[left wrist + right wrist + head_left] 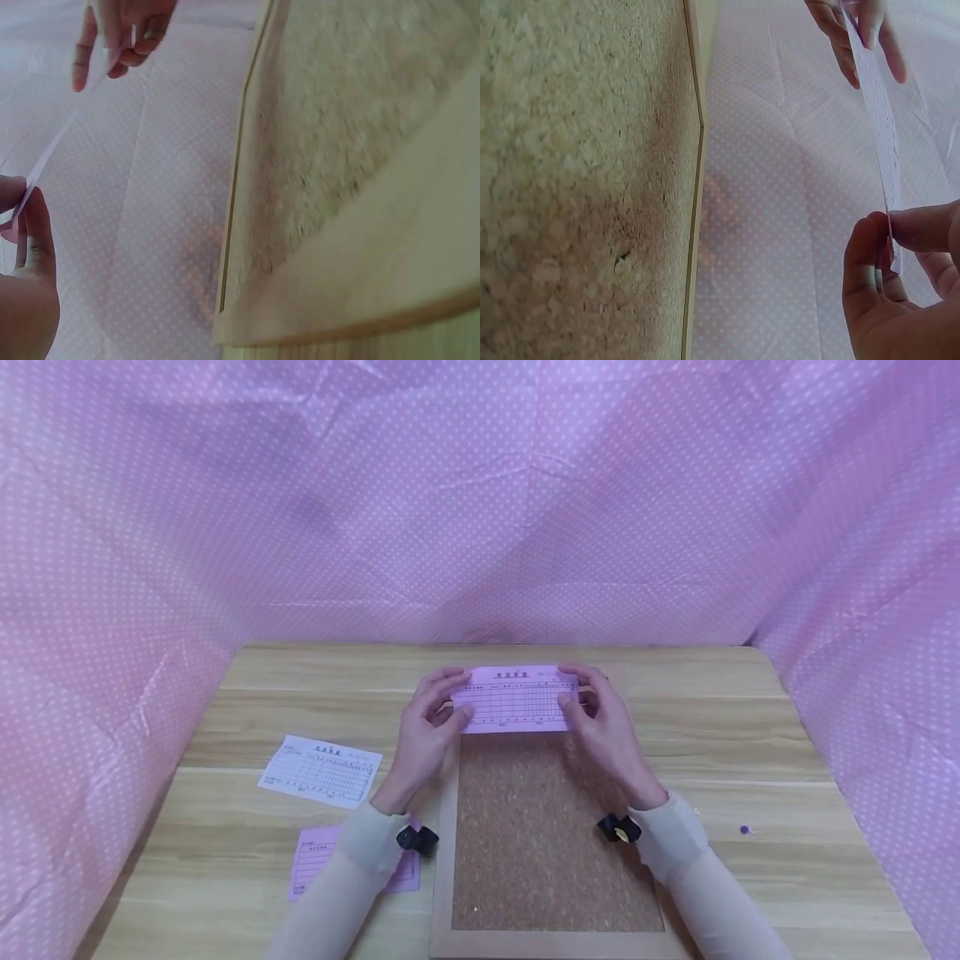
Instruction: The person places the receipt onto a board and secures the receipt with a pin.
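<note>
A pink printed form slip (513, 700) is held up above the far end of a framed cork board (551, 843). My left hand (426, 731) pinches its left edge between thumb and fingers. At the right edge, my right hand (609, 731) pinches it the same way. In the right wrist view the slip (881, 127) appears nearly edge-on, raised off the cork, with the right thumb and fingers on either side of its near end. The left wrist view also catches the slip (64, 135) edge-on between both hands.
On the table (225, 860) to the left lie a white printed form (322, 770) and another pink form (315, 852), partly covered by the left forearm. A small purple pushpin-like object (745, 830) lies at the right. Pink dotted cloth (495, 527) hangs around the table.
</note>
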`<state>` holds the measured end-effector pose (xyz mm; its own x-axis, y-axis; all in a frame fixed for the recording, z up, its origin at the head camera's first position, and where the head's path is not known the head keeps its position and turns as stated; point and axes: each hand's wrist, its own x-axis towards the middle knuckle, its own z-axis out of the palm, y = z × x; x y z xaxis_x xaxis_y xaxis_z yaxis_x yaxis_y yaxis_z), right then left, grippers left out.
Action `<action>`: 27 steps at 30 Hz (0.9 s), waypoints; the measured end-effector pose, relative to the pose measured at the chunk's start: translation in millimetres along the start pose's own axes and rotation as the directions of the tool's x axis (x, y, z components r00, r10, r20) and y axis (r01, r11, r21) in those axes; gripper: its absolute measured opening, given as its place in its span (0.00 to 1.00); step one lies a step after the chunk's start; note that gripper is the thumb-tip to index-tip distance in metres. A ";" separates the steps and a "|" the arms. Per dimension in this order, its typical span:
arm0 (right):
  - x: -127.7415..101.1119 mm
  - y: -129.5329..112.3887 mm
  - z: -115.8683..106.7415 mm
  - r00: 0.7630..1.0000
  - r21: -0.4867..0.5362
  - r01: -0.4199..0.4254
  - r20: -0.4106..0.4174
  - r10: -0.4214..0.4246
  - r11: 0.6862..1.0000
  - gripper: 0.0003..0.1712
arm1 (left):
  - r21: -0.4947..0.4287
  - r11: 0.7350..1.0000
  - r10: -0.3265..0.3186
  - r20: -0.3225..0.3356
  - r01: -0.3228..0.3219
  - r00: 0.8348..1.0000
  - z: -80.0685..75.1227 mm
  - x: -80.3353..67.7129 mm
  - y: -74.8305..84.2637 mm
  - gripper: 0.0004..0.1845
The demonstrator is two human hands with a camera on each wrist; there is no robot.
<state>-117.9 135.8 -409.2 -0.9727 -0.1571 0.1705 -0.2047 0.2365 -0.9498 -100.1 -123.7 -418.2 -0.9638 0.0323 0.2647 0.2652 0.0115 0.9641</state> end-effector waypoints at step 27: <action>-0.1 6.5 -18.5 0.998 -0.105 -0.059 -0.005 0.059 0.993 0.21 | 0.124 0.984 -0.123 -0.015 0.124 0.992 9.3 10.0 -2.1 0.22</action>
<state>-121.2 155.1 -410.6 -0.9836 -0.1382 0.1155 -0.1571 0.3447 -0.9255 -110.0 -114.1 -417.7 -0.9894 0.0153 0.1442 0.1449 0.1396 0.9795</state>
